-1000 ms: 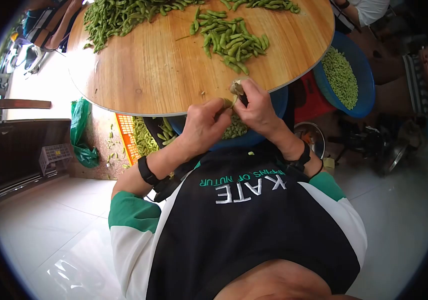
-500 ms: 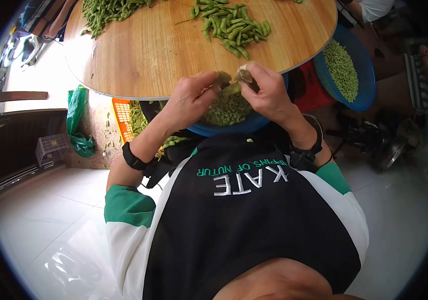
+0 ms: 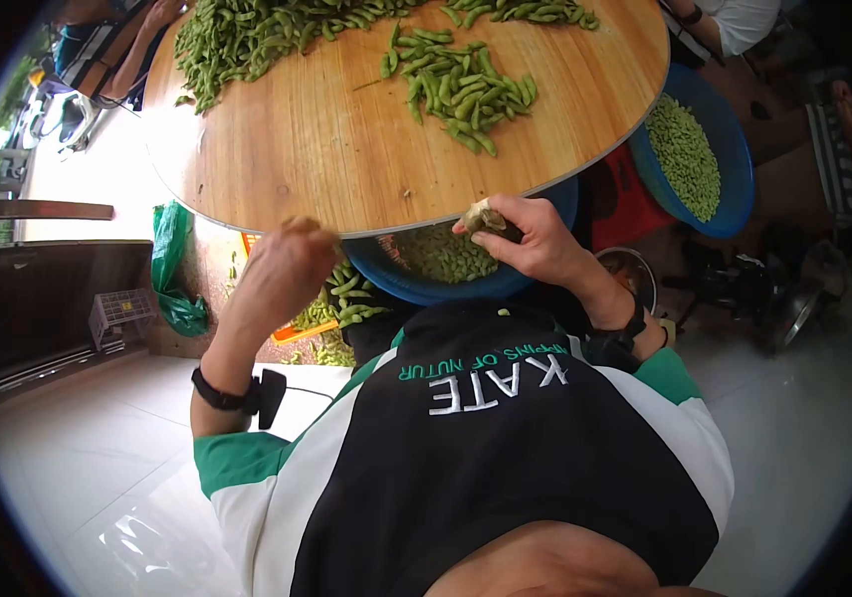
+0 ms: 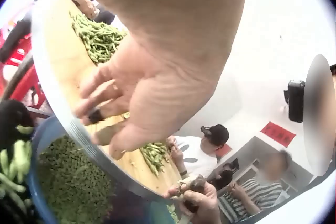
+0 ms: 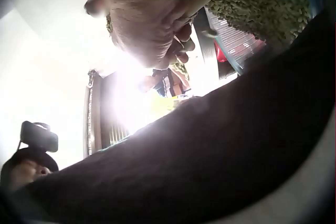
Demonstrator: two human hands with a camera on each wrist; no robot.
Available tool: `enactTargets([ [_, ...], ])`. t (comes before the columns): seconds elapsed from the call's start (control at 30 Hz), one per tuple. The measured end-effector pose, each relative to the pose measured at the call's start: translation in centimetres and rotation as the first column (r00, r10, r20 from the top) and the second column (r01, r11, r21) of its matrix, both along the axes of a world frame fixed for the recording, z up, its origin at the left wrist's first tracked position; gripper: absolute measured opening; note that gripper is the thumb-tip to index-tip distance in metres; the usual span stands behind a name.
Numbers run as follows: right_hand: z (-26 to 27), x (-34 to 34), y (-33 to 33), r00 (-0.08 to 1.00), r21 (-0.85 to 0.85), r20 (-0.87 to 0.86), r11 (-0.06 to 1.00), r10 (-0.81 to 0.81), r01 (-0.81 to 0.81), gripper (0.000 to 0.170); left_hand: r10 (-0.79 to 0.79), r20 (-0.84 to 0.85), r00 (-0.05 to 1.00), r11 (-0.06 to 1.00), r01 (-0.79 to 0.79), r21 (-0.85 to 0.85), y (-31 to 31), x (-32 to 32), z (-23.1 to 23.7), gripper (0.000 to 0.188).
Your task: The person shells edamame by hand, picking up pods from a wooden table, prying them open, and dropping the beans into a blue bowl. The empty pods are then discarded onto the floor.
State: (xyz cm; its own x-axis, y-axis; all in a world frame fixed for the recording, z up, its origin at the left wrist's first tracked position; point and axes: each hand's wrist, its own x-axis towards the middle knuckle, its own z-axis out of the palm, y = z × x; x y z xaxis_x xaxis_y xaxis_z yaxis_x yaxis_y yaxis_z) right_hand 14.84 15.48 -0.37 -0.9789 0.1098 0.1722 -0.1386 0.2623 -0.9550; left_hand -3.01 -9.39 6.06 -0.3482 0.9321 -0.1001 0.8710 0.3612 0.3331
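My left hand is over the floor side, left of the blue basin, close to the table edge. In the left wrist view the left hand has loosely bent, parted fingers, a dark cover on one of them, and no pod visible in it. Above the basin's right part, my right hand has bent fingers with a brown and whitish piece at their tips; whether it is a finger cover or a pod is unclear. Shelled beans lie in the basin. Glare and shadow blur the right hand in the right wrist view.
Green pods lie in piles on the round wooden table. Below it, more pods surround an orange basket. A second blue basin of beans stands right, by a red stool. Other people sit around.
My left hand has come away from the right hand and moved left, toward the orange basket. The right hand has stayed over the basin. The head view has shifted slightly.
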Motion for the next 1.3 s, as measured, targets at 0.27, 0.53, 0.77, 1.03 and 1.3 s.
enactTargets([
  [0.27,0.7,0.1,0.2,0.96,-0.335,0.209,0.909,-0.184,0.247,0.012,0.214,-0.069,0.974,0.812,-0.138,0.567,16.2,-6.8,-7.5,0.025],
  [0.53,-0.8,2.8,4.6,0.937,-0.61,0.206,0.711,-0.283,0.349,0.033,0.258,0.091,0.962,0.854,-0.271,0.444,15.9,-11.0,-8.2,0.02],
  [0.77,-0.4,0.5,3.0,0.981,-0.716,0.117,0.671,-0.155,0.192,0.041,0.085,0.813,0.576,0.781,-0.545,0.306,12.1,-6.0,-5.8,0.018],
  [1.03,-0.2,-1.6,-0.3,0.988,-0.874,0.066,0.485,0.142,-0.011,0.046,0.033,0.994,0.108,0.856,-0.517,0.028,10.5,1.9,-5.1,0.014],
  [1.3,0.0,-2.1,-0.7,0.984,-0.891,0.059,0.454,0.17,-0.025,0.039,-0.052,0.983,0.178,0.807,-0.572,0.147,9.8,2.3,-5.6,0.01],
])
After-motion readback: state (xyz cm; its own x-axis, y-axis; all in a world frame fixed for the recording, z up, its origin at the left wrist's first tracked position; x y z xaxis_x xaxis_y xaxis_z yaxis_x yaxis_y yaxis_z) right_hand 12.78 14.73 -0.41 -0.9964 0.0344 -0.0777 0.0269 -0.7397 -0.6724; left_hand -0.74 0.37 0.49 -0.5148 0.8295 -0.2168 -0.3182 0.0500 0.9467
